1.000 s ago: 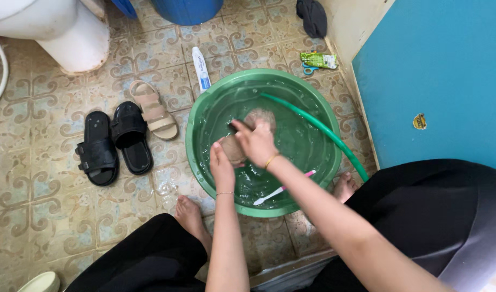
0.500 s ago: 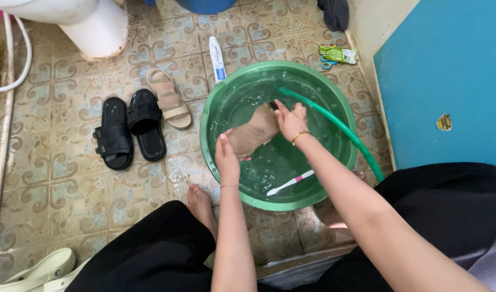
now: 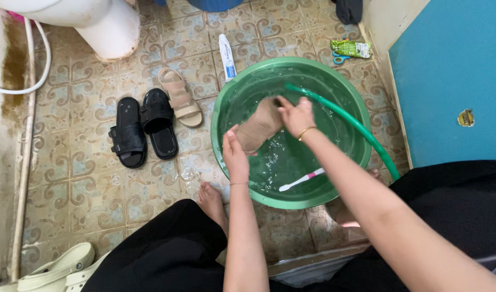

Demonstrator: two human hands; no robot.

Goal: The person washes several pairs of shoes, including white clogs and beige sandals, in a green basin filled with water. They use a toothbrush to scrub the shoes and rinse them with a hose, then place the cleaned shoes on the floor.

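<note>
Green plastic basin point(image 3: 345, 178) of water is sitting on the tiled floor point(image 3: 86, 194), and both hands are gripping a beige sandal point(image 3: 259, 127) over it: left hand point(image 3: 235, 157) closing on the near end, right hand point(image 3: 295, 115) on the far end. A green hose point(image 3: 345, 121) is crossing the basin's rim beside the right hand. A toothbrush point(image 3: 301, 180) is lying in the basin. Left of the basin, another beige sandal point(image 3: 179, 96) and black sandals point(image 3: 142, 130) are lying.
</note>
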